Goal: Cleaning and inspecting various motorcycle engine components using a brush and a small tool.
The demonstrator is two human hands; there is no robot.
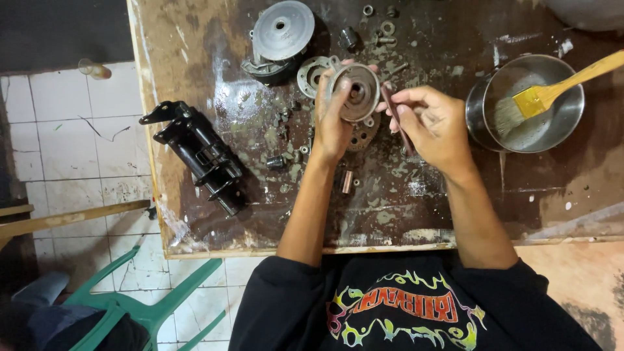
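Note:
My left hand (333, 123) holds up a round grey metal part (354, 93) with a hole in its middle, fingers wrapped round its left edge. My right hand (432, 123) pinches a thin dark rod-like tool (395, 117) whose upper end meets the right rim of the round part. Both hands hover above a stained, greasy wooden table (195, 39). Beneath them lie another round toothed plate (364, 133), small loose metal bits and a short copper-coloured sleeve (347, 181).
A large grey pulley-like assembly (279, 39) and a ring-shaped casting (313, 75) sit behind my left hand. A black metal bracket (198, 156) lies at the table's left edge. A steel bowl (530, 104) with a yellow-handled brush (552, 91) stands right. A green plastic chair (143, 299) stands on the tiled floor.

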